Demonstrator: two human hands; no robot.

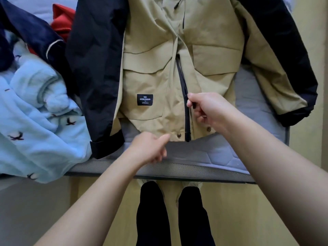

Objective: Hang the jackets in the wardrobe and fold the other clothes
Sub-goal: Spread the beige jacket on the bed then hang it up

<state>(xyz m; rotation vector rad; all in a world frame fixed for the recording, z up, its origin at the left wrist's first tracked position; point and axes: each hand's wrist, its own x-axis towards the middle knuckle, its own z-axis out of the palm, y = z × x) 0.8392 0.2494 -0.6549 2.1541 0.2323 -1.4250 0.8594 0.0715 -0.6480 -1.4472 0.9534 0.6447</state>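
Observation:
A tan jacket [150, 77] with dark navy sleeves lies front-up on the grey mattress [204, 157], its hem toward me. Its dark zipper [186, 121] is closed from the hem to about a third of the way up. My right hand [205, 109] pinches the zipper pull between thumb and fingers. My left hand [150, 148] holds the jacket's hem just left of the zipper, thumb pressed on the fabric near a snap button [179, 134].
A light blue garment with bird prints [35, 121] lies heaped at the left of the mattress. Behind it are a navy velvet garment [35, 32] and a red one [62, 20]. My feet in black socks [170, 210] stand on the tan floor at the mattress edge.

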